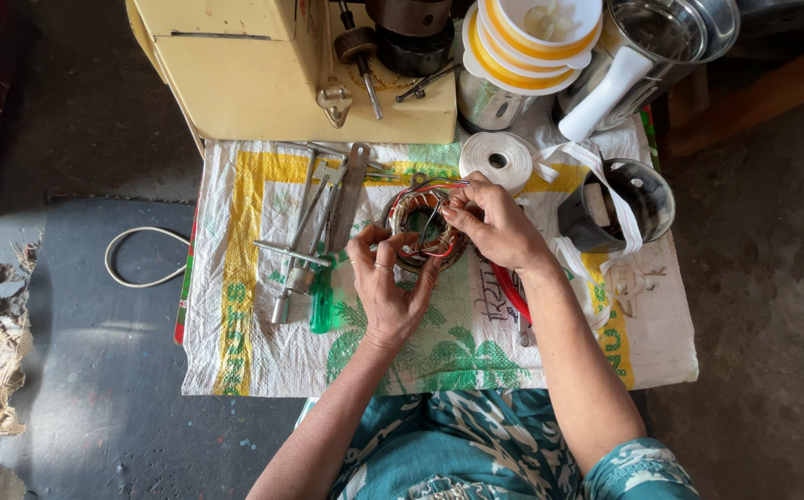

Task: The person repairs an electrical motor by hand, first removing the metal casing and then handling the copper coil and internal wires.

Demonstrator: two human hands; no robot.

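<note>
Gripping a wound coil (pixel 423 229) mid-sack (pixel 263 361), left hand (pixel 385 287) and right hand (pixel 499 227) work; tools (pixel 314 236) left of it, bare sack below.

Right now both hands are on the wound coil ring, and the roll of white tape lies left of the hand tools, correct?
Not quite. In the head view the roll of white tape lies right of the hand tools. Both the left hand and the right hand are on the wound coil ring.

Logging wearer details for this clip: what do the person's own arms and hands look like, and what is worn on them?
Both forearms are bare. The left hand wears a thin ring on one finger; no ring shows on the right hand. A short teal sleeve with a white pattern covers the right upper arm, matching the garment below. No gloves, no watch.
</note>
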